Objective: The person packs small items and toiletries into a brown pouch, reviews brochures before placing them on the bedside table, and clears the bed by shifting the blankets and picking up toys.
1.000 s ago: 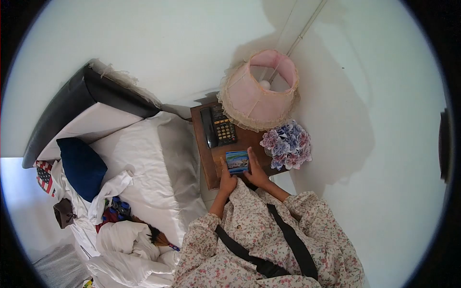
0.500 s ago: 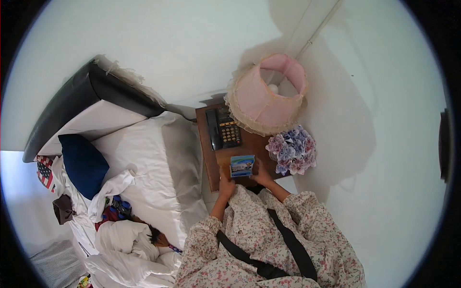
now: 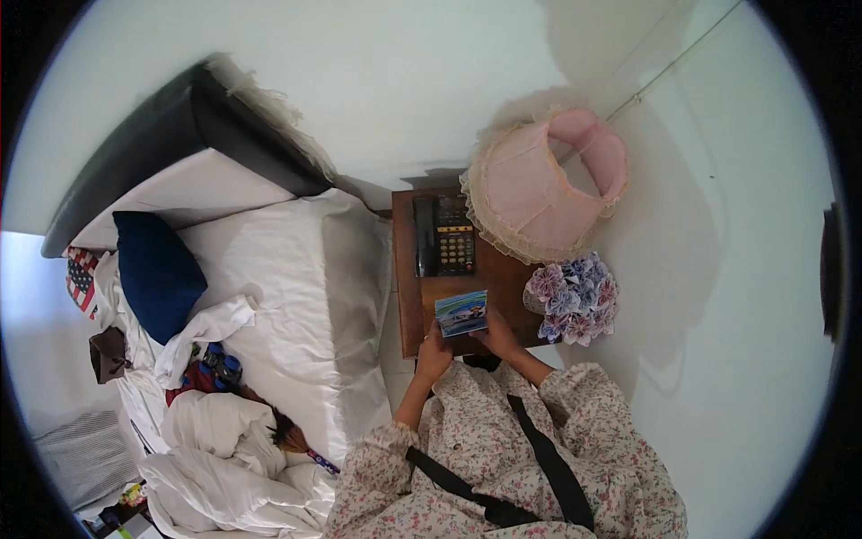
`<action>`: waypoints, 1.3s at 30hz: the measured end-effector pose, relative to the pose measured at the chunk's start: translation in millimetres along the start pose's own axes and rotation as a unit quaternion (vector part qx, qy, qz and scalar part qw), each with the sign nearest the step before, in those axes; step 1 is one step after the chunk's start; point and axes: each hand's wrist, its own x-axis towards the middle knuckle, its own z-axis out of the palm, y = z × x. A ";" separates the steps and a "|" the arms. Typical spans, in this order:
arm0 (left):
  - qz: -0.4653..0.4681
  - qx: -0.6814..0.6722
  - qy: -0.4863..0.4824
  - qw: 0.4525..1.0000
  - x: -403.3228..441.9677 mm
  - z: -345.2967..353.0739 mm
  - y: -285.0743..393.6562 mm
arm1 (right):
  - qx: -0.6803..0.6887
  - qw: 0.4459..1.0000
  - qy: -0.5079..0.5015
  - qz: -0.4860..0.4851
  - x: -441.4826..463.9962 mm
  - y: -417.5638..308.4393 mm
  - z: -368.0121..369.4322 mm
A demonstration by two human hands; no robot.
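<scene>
My left hand (image 3: 435, 354) is closed on the left edge of a small rectangular picture card or box (image 3: 461, 313), printed in blue and green; its thickness is unclear. At its lower right corner, my right hand (image 3: 499, 336) grips the same thing, fingers partly hidden. Both hands are over the front part of a brown wooden bedside table (image 3: 409, 305). Beyond them on the table sit a black telephone (image 3: 444, 242) with its handset on the left, and a pink lamp with a frilled shade (image 3: 543, 184). Purple and blue artificial flowers (image 3: 575, 296) stand right of my right hand.
To the left is a bed with a white sheet (image 3: 278, 269), a dark headboard (image 3: 135, 153), a navy pillow (image 3: 157, 278) and a crumpled white blanket (image 3: 224, 440). A white wall (image 3: 718, 359) lies to the right.
The picture card or box has tilted, its right side now higher than its left, with both hands still on it. My view has shifted, so the table, lamp and flowers appear farther right.
</scene>
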 end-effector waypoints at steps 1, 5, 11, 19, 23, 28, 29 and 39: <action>0.031 -0.023 0.019 0.999 -8.0 -6.1 -0.4 | 0.020 1.000 -0.019 0.003 1.0 -29.3 -17.0; 0.173 -0.079 0.101 0.977 -65.3 -61.8 76.4 | 0.038 0.994 -0.095 -0.036 -3.1 -162.9 -84.6; 0.263 -0.028 0.146 0.953 -172.7 -124.8 189.7 | 0.119 0.970 -0.154 -0.143 -49.5 -294.3 -139.8; 0.308 -0.254 0.137 0.906 -265.8 -111.6 257.6 | 0.286 0.927 -0.026 -0.242 -96.3 -354.3 -166.6; 0.320 -0.222 0.120 0.913 -280.6 -109.5 256.0 | 0.237 0.921 0.109 -0.289 -122.4 -390.9 -174.3; 0.359 -0.212 0.108 0.902 -282.8 -97.5 262.2 | 0.255 0.922 0.147 -0.253 -128.2 -381.7 -184.7; 0.376 -0.204 0.112 0.897 -280.5 -95.2 260.5 | 0.275 0.918 0.146 -0.245 -129.7 -379.3 -186.1; 0.317 -0.274 0.093 0.903 -280.4 -85.5 262.2 | 0.149 0.852 0.428 -0.263 -157.5 -379.7 -213.3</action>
